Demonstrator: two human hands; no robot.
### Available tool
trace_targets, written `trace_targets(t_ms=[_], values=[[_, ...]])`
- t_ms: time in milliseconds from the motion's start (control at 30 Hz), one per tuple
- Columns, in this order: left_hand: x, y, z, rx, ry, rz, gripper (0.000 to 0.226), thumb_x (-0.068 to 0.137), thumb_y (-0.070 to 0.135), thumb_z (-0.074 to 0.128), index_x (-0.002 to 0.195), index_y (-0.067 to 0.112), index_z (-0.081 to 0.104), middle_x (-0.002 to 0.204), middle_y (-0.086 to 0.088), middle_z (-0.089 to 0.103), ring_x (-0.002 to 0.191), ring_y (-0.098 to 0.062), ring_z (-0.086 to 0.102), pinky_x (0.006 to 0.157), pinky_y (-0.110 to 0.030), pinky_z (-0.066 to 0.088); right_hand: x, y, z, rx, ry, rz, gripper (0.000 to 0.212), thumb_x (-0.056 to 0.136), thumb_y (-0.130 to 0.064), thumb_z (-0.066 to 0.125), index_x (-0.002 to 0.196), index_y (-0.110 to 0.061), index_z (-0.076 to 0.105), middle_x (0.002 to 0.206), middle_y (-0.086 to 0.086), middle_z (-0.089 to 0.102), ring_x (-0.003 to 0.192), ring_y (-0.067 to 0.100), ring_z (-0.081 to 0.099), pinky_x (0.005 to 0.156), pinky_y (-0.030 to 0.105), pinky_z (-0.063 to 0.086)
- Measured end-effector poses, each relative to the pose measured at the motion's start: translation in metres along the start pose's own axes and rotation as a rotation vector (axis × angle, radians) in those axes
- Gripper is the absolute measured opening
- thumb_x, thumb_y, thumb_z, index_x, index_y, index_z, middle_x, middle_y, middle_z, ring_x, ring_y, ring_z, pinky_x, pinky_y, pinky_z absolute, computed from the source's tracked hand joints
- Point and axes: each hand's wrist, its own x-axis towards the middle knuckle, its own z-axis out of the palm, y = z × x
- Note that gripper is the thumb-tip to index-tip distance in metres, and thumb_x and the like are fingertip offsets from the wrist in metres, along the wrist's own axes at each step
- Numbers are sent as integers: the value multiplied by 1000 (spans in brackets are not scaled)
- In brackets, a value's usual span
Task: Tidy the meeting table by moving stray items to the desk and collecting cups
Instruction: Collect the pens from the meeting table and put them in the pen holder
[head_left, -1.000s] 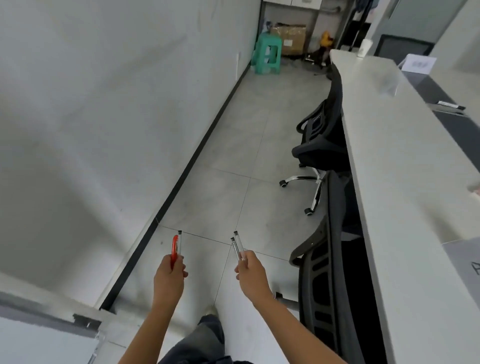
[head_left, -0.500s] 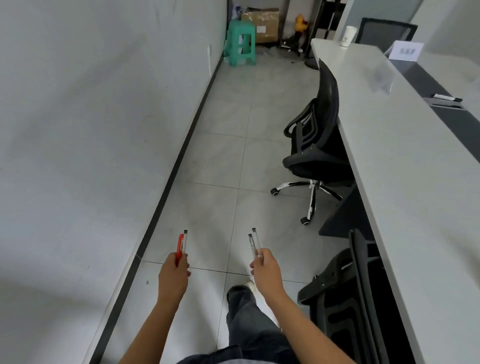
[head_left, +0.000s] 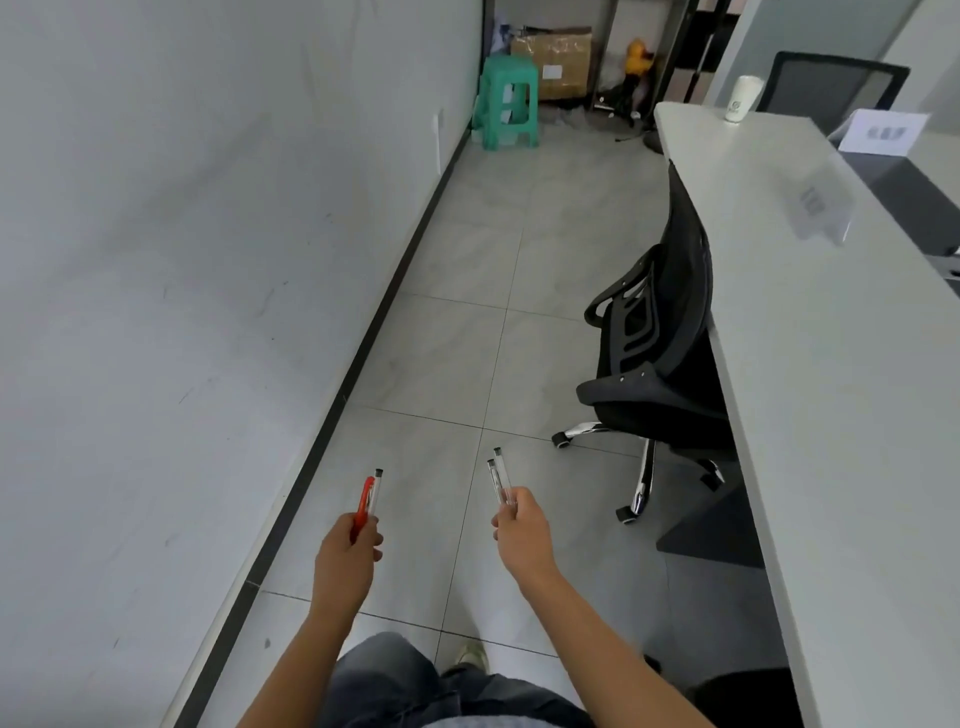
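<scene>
Beside the grey table, above tiled floor, the left hand grips red and clear pens, the right hand pinches two clear pens; a cup stands at the table's far end.

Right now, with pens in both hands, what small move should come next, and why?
Probably a step forward down the aisle, left of the black chair. The left hand grips a red pen and a clear pen, the right hand two clear pens, so the cup at the table's far end cannot be taken.
</scene>
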Motion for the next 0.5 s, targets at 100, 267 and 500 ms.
trace_targets(t_ms=[100, 267, 500], values=[[22, 7, 5, -1, 52, -50, 21, 95, 16, 41, 102, -1, 53, 81, -13, 57, 73, -25, 54, 69, -32, 43, 24, 0, -6, -29, -8, 20, 14, 95, -9, 33, 94, -14, 46, 75, 0, 49, 72, 18, 49, 65, 30, 41], [78, 38, 23, -6, 93, -71, 29, 96, 16, 39, 106, -6, 53, 88, -16, 58, 79, -31, 54, 83, -44, 46, 85, -18, -16, -51, 8, 42, 13, 95, -10, 34, 94, -16, 45, 78, 1, 51, 73, 18, 50, 66, 30, 42], [203, 109, 62, -100, 132, -60, 30, 96, 17, 37, 114, -4, 51, 94, -16, 56, 84, -30, 54, 82, -42, 44, 211, -75, -31, -61, 80, 14, 15, 93, -5, 32, 88, -14, 43, 70, -1, 47, 65, 18, 46, 64, 30, 39]])
